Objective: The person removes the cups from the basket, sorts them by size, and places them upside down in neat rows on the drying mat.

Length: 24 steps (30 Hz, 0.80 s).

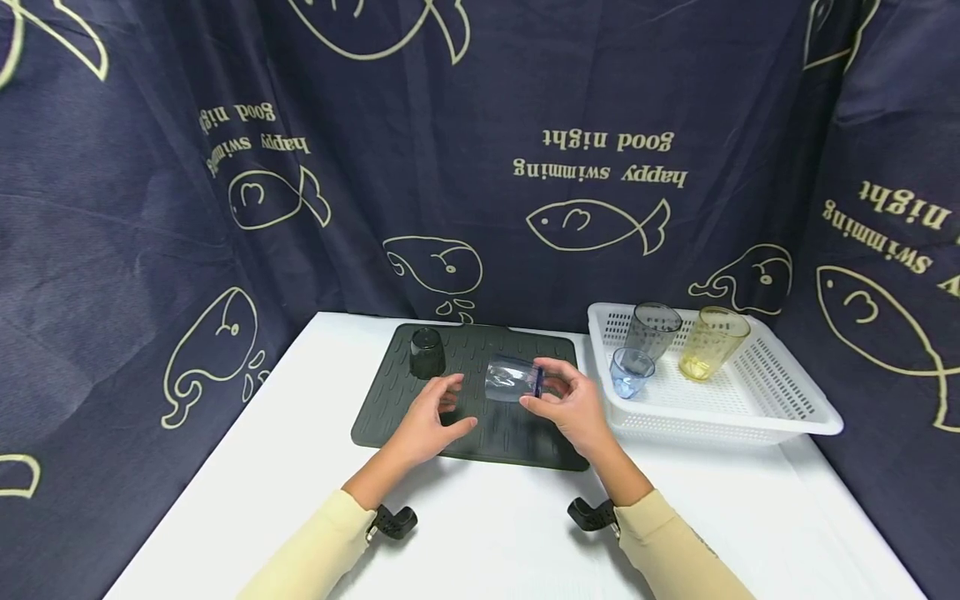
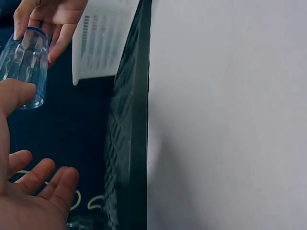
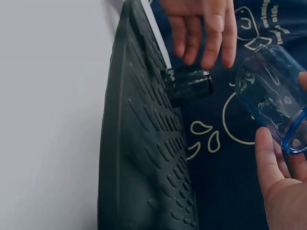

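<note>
With your right hand (image 1: 573, 406), you are gripping the glass (image 1: 510, 380) by its blue end; its long axis is running leftward from these fingers toward your left hand (image 1: 427, 423), which is holding nothing

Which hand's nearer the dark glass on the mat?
Left. The left hand is just in front of the dark glass; the right hand holds a blue glass farther right.

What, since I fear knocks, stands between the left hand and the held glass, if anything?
Nothing visible: only air over the mat separates left hand and held glass; the dark cup stands farther left.
</note>
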Each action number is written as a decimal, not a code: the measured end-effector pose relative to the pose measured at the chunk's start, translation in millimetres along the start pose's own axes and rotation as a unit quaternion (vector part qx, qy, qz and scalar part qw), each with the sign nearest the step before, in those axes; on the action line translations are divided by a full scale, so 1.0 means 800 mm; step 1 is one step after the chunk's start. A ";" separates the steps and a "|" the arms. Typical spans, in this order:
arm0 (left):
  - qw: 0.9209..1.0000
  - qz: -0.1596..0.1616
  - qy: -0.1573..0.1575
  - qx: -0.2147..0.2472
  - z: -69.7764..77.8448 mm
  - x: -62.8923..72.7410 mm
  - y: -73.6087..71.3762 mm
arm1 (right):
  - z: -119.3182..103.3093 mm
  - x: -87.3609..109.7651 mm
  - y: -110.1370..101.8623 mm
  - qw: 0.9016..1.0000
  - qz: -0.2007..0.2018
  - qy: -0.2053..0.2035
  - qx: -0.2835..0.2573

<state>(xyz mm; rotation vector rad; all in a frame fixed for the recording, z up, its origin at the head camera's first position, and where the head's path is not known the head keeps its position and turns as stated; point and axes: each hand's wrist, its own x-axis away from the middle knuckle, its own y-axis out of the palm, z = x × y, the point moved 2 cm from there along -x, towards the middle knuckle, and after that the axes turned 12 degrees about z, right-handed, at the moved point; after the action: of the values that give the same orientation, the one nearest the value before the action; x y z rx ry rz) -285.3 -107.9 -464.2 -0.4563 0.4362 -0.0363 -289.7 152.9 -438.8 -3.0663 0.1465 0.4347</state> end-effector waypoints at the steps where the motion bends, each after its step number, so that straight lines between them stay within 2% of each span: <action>1: 1.000 0.001 -0.003 -0.010 -0.003 0.000 -0.003 | 0.001 -0.001 0.002 1.000 0.002 0.000 -0.005; 11: 0.994 0.016 -0.018 -0.110 -0.028 0.004 -0.033 | 0.010 -0.016 0.019 1.000 0.022 -0.003 -0.018; 17: 0.981 0.016 -0.034 -0.188 -0.039 0.010 -0.050 | 0.022 -0.027 0.025 0.999 0.034 -0.009 0.001; 24: 0.970 -0.005 -0.066 -0.234 -0.052 0.015 -0.073 | 0.025 -0.039 0.029 0.998 0.057 -0.008 0.029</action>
<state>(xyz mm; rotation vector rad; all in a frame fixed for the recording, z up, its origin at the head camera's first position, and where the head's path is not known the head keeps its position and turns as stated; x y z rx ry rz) -288.4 -179.1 -477.2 -0.9214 0.3089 0.0887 -327.4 133.8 -449.8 -3.0070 0.3286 0.4525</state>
